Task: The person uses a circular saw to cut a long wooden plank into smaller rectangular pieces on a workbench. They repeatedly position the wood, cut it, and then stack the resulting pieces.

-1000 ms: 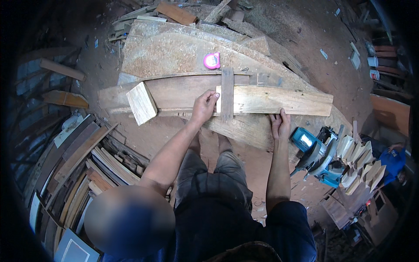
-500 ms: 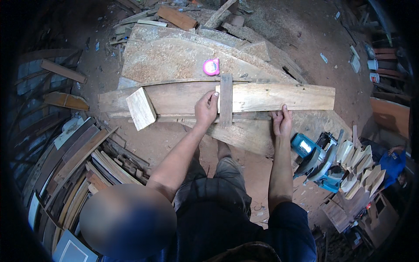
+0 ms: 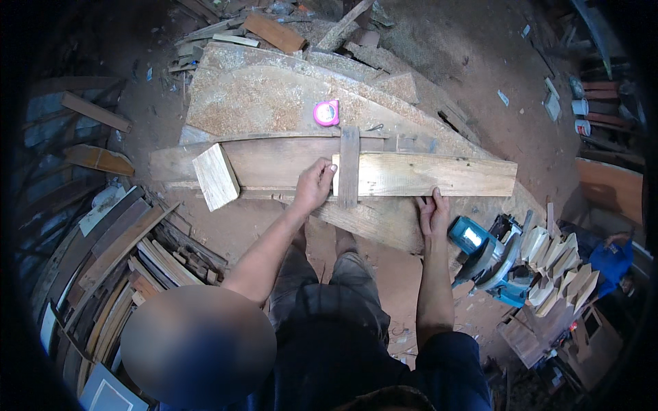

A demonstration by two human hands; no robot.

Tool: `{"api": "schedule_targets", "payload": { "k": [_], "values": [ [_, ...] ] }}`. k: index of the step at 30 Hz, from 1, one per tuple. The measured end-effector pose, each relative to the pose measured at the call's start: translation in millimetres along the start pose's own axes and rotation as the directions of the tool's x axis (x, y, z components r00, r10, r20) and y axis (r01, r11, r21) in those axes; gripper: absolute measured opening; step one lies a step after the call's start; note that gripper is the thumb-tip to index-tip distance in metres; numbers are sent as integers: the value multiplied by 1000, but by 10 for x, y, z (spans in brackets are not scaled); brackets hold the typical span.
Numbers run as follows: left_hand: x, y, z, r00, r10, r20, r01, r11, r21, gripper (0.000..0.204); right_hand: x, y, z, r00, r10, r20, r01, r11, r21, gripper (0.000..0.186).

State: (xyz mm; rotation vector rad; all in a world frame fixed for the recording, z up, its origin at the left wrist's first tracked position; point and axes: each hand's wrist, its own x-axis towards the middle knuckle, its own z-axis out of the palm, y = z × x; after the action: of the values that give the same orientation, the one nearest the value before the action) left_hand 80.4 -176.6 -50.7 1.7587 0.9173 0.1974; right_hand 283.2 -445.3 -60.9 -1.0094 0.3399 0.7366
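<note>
A: What are the hands doing?

B: They are handling the pale plank (image 3: 439,175). The left hand (image 3: 315,186) is resting its thumb at the plank's left end, and the right hand (image 3: 434,214) is touching the near edge, well to the right, palm facing up.

A: Are they gripping it?

B: The right thumb is lapping the edge and other fingers are hiding below, but I cannot tell whether either hand is clamping.

A: What is crossing the plank?

B: A dark strip (image 3: 349,168), lying just right of the left thumb. Sharing the load between both hands is looking best to me, so the plank isn't twisting under that strip.

A: And the left thumb?

B: I'd be pressing lightly and squarely there, watching for skewing, and guiding with the right hand rather than tugging.

A: Anything close by?

B: A pink tape measure (image 3: 326,113) is lying beyond the left hand, a pale block (image 3: 216,177) is sitting to that hand's left, and a blue power saw (image 3: 488,260) is resting near the right hand's outer side. I'd be minding that saw.
</note>
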Motion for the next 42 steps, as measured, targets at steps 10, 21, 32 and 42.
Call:
{"api": "schedule_targets", "payload": {
  "k": [10,21,32,42],
  "values": [
    [69,-37,-44,992,-54,112,65,993,-98,24,-37,52,-49,1000,-3,-12,4,1000,28,53],
    [89,-91,-44,984,-58,167,86,983,-163,24,-62,28,-23,1000,-7,7,7,1000,12,51],
    [99,-172,-25,996,9,92,-2,997,-79,21,-40,57,-62,1000,11,4,-12,999,37,47],
    [76,-42,-60,993,-10,116,26,990,-138,21,-48,65,-65,1000,0,15,0,999,34,45]
  ]
}}
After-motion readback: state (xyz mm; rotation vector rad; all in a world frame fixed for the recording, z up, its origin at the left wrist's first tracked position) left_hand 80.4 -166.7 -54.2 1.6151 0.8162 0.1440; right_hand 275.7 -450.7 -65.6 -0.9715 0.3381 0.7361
